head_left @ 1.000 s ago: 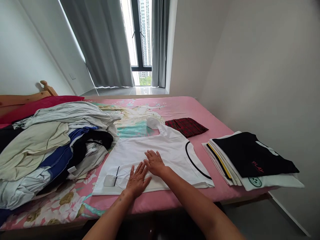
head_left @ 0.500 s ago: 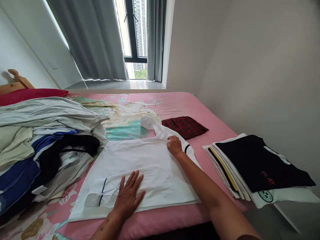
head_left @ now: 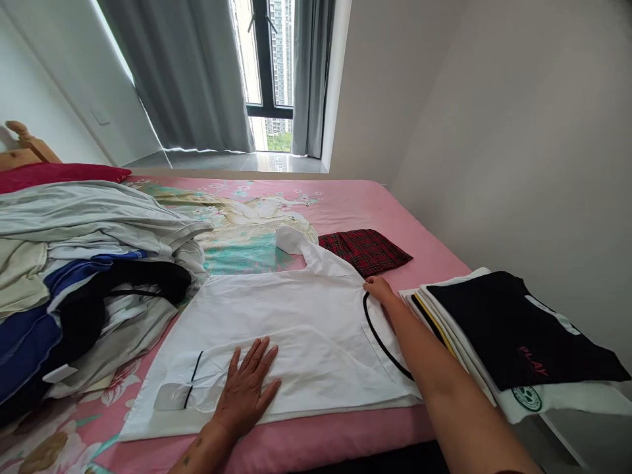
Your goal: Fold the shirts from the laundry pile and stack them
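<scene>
A white shirt (head_left: 291,316) lies spread over the near edge of the bed, with a narrow white part (head_left: 291,240) reaching out from its far side. My left hand (head_left: 247,388) rests flat on it, fingers spread, beside a dark line and a glossy greyish patch (head_left: 172,397). At the shirt's far right corner, my right hand (head_left: 380,289) pinches the edge, next to a curved black stripe (head_left: 378,336). The fingertips are partly hidden by the hand itself. Just beyond that hand lies a folded red plaid cloth (head_left: 365,251).
To the left rises a heap of loose clothes (head_left: 99,224) in grey, blue and black. On the right stands a stack of folded clothes topped by a black shirt (head_left: 508,336). The pink bed sheet (head_left: 345,197) runs back toward the window and grey curtains (head_left: 187,79).
My right hand has moved right from the shirt's upper area to its edge, and more of the black stripe now shows. My left hand stays flat on the cloth.
</scene>
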Tool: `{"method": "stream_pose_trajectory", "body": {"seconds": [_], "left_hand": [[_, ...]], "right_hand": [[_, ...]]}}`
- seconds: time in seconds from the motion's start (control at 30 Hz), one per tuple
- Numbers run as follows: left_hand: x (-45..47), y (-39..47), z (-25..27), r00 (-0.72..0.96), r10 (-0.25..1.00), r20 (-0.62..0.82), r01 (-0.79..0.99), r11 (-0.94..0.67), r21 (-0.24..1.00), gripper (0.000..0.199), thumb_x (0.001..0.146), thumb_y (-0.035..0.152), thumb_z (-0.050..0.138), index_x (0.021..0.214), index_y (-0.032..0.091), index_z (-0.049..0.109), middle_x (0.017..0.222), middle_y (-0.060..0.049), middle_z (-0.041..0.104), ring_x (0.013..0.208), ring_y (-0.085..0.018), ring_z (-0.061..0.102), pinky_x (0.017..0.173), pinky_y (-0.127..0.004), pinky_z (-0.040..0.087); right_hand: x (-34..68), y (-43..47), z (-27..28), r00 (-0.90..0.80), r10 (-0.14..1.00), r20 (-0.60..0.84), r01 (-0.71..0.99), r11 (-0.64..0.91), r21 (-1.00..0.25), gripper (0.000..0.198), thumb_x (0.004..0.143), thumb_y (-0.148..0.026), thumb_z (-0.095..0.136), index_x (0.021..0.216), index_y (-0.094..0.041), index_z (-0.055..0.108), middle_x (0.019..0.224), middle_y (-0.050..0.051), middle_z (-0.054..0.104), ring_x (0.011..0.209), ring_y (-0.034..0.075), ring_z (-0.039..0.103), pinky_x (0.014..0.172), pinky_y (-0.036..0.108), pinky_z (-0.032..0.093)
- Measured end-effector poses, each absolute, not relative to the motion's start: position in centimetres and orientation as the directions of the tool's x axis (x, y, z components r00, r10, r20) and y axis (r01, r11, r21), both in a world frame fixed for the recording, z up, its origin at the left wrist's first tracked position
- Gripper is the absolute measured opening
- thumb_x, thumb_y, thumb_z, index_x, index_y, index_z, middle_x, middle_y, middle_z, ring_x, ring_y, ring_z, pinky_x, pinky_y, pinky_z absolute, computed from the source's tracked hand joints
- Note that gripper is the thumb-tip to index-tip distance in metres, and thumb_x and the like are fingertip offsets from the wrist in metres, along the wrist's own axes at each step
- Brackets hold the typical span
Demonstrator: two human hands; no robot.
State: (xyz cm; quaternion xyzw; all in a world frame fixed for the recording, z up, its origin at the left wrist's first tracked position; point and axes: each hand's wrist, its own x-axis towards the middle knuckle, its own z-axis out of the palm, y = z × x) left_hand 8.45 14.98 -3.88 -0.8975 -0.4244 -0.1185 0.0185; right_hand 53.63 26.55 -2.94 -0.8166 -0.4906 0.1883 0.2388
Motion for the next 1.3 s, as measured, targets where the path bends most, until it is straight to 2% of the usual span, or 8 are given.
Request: {"method": "stream_pose_trajectory", "body": {"seconds": [0.37,0.47,0.6,0.67,0.8,0.97,1.17,1.3], "left_hand": [[8.6,14.2,-3.0,0.6,0.778,0.186,0.762,-0.627,0.163,0.058,0.088,0.044,0.045,0.143,0.031,0.031,0.151,-0.005,0.029,0.138,-0.026,0.027,0.113,-0.053,0.011],[8.4,14.9,-1.9,0.583,0.796,0.162,0.746,-0.604,0.281,0.051,0.086,0.043,0.051,0.135,0.03,0.046,0.144,-0.006,0.043,0.131,-0.026,0.04,0.11,-0.051,0.024],[6.2,21.3,-0.5,0.525,0.831,0.184,0.707,-0.546,0.449,0.027,0.089,0.032,0.047,0.102,0.027,0.069,0.11,-0.004,0.068,0.105,-0.018,0.06,0.096,-0.035,0.044],[4.3,26.0,-0.1,0.408,0.886,0.223,0.782,-0.465,0.415,0.028,0.087,0.028,0.049,0.107,0.024,0.067,0.113,-0.006,0.067,0.109,-0.02,0.058,0.098,-0.038,0.043],[1.4,34.9,0.0,0.265,0.96,0.096,0.917,-0.281,0.284,0.04,0.081,0.021,0.053,0.121,0.022,0.058,0.136,-0.008,0.052,0.128,-0.024,0.043,0.109,-0.043,0.032],[-0.1,41.5,-1.0,0.18,0.984,-0.011,0.945,-0.17,0.28,0.05,0.072,0.01,0.055,0.121,0.017,0.058,0.139,-0.012,0.048,0.131,-0.027,0.039,0.11,-0.04,0.029],[-1.5,45.2,-0.9,0.112,0.979,-0.171,0.943,-0.051,0.329,0.056,0.05,0.003,0.055,0.103,0.017,0.067,0.109,-0.008,0.066,0.104,-0.024,0.06,0.088,-0.028,0.046],[-1.8,44.8,0.5,0.104,0.969,-0.223,0.923,-0.01,0.386,0.03,0.049,0.01,0.053,0.075,0.016,0.067,0.069,-0.001,0.065,0.069,-0.018,0.061,0.059,-0.023,0.045]], "right_hand": [[55.1,26.8,-5.1,0.38,0.92,-0.095,0.65,-0.339,-0.68,0.024,0.063,-0.03,0.058,0.077,-0.015,0.071,0.075,0.003,0.069,0.072,0.017,0.06,0.064,0.023,0.044],[55.7,26.3,-6.4,0.363,0.928,-0.081,0.641,-0.312,-0.701,0.025,0.064,-0.036,0.058,0.075,-0.017,0.07,0.076,0.004,0.069,0.074,0.018,0.06,0.066,0.025,0.044],[56.8,26.6,-8.6,0.349,0.933,-0.09,0.612,-0.3,-0.732,0.032,0.063,-0.045,0.059,0.078,-0.018,0.069,0.076,0.004,0.069,0.071,0.019,0.061,0.064,0.027,0.043],[57.2,26.7,-9.2,0.355,0.929,-0.104,0.584,-0.308,-0.751,0.034,0.061,-0.047,0.06,0.078,-0.019,0.069,0.075,0.003,0.07,0.069,0.019,0.061,0.062,0.027,0.043],[57.1,26.8,-9.3,0.38,0.914,-0.143,0.531,-0.342,-0.775,0.034,0.059,-0.047,0.063,0.075,-0.018,0.069,0.07,0.003,0.069,0.064,0.019,0.06,0.058,0.027,0.043],[56.5,26.6,-8.6,0.38,0.912,-0.153,0.467,-0.332,-0.819,0.033,0.057,-0.046,0.065,0.074,-0.018,0.069,0.067,0.003,0.068,0.061,0.018,0.06,0.057,0.027,0.044],[56.0,26.5,-7.4,0.407,0.886,-0.222,0.406,-0.393,-0.825,0.032,0.054,-0.044,0.067,0.072,-0.017,0.067,0.067,0.002,0.065,0.062,0.016,0.056,0.059,0.026,0.043],[55.2,26.5,-5.9,0.42,0.886,-0.197,0.397,-0.375,-0.837,0.025,0.052,-0.037,0.065,0.066,-0.017,0.066,0.067,0.001,0.063,0.067,0.017,0.053,0.063,0.027,0.041]]}}
